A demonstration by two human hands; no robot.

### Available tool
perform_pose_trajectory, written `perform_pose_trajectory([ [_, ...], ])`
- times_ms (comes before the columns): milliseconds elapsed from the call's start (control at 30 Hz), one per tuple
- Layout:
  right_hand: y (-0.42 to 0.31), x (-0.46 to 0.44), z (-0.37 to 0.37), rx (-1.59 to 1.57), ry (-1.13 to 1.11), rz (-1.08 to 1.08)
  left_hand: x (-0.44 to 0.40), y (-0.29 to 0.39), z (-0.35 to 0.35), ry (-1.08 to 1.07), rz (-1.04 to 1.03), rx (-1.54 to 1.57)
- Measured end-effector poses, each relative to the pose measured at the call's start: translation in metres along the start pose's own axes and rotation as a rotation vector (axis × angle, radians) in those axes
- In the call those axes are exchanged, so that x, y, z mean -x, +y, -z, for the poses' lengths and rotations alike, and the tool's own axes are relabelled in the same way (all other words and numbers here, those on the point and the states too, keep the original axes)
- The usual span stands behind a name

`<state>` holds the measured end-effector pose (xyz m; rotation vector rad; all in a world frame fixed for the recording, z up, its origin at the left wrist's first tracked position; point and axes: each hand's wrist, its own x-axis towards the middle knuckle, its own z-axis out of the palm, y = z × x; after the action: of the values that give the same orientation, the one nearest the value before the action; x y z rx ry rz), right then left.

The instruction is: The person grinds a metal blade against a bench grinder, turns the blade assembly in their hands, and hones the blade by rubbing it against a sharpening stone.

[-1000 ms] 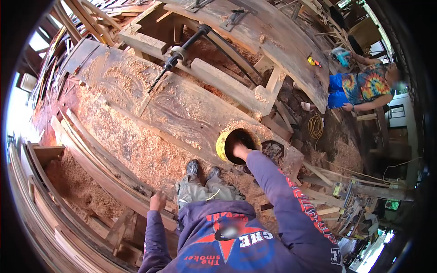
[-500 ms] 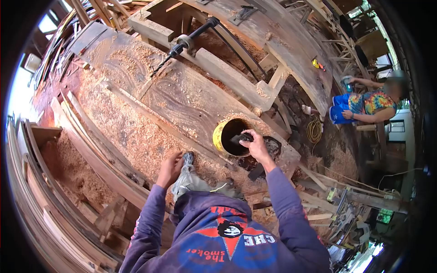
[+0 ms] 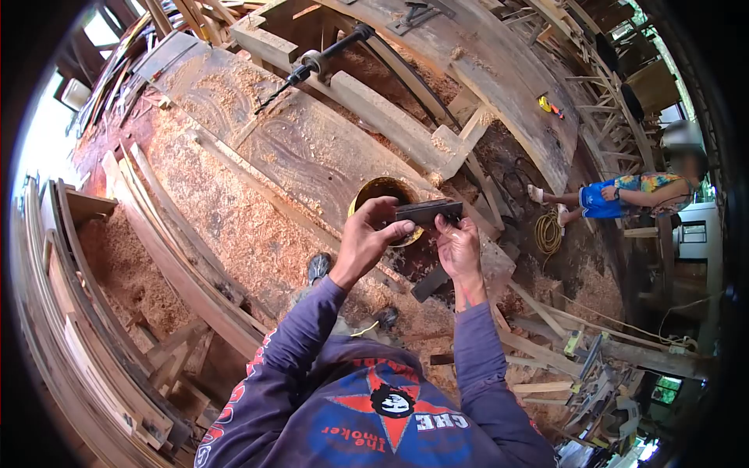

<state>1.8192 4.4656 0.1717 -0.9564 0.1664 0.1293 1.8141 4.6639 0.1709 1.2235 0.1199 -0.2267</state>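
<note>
A dark rectangular block (image 3: pixel 427 211) is held between both hands, over the near rim of a yellow bucket (image 3: pixel 388 186). My left hand (image 3: pixel 368 240) pinches the block's left end between thumb and fingers. At its right end my right hand (image 3: pixel 460 248) grips it with thumb and fingertips. The bucket stands on a wide wooden board (image 3: pixel 312 168) strewn with shavings, and the hands and block hide part of its opening. Below the right hand lies another dark flat piece (image 3: pixel 430 284).
A drill with a long bit (image 3: pixel 300 74) rests across the timber frame ahead. Long planks (image 3: pixel 183 257) lie at left. At right are a person in blue shorts (image 3: pixel 601 200), a coiled yellow cord (image 3: pixel 548 232) and a yellow-and-red tool (image 3: pixel 550 107). Shavings cover the floor.
My right hand has come out of the bucket with the dark block. My left hand has moved up and right and taken hold of it. The other person has shifted to the right.
</note>
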Motion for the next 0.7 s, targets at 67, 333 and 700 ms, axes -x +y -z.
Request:
perform_pose_trajectory([
  [67, -0.002, 0.004, 0.002, -0.033, -0.020, 0.005, 0.005, 0.008, -0.010, -0.041, 0.032, 0.113],
  [333, 0.018, 0.002, -0.012, -0.544, -0.218, -0.082, 0.014, 0.003, -0.034, 0.169, -0.864, -0.540],
  [700, 0.015, -0.003, -0.062, -0.649, -0.304, -0.059, 0.009, 0.023, -0.017, 0.116, -1.066, -0.665],
])
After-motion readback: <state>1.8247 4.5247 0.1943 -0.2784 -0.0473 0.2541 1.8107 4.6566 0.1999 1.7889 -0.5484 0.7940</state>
